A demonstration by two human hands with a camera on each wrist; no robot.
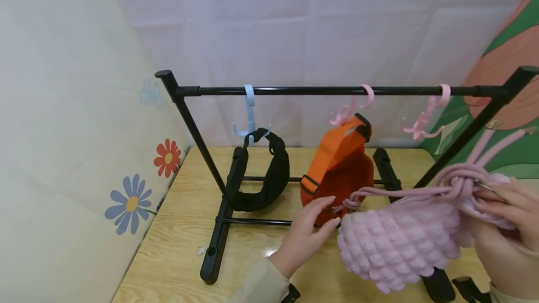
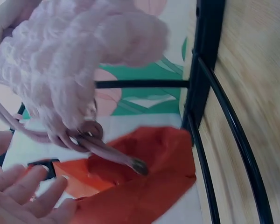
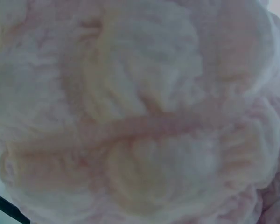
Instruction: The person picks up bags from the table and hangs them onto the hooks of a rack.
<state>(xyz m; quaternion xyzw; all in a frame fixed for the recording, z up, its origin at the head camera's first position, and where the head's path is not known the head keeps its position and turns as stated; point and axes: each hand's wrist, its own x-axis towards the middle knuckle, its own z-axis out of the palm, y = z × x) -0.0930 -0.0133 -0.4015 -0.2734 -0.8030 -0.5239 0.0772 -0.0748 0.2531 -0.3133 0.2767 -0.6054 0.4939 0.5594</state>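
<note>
A puffy pink bubble-textured bag [image 1: 400, 242] hangs in the air at the right front, its knotted cord strap [image 1: 461, 174] looped at both ends. My right hand [image 1: 505, 219] grips it at its right end, by the cord knot. Close to the bag's left end is my left hand [image 1: 305, 233], its fingers spread and nothing held. The left wrist view has those fingers [image 2: 37, 191] below the cord. Behind the hand, an orange bag [image 1: 337, 162] hangs from a pink hook [image 1: 343, 113]. Pink fabric fills the right wrist view, hiding the right hand there.
The black rack [image 1: 294, 90] spans the wooden table [image 1: 168, 247]. A black bag [image 1: 269, 186] hangs from a blue hook [image 1: 250, 111] at the left. Another pink hook [image 1: 421, 123] is on the bar at the right. Printed cloth walls stand on both sides.
</note>
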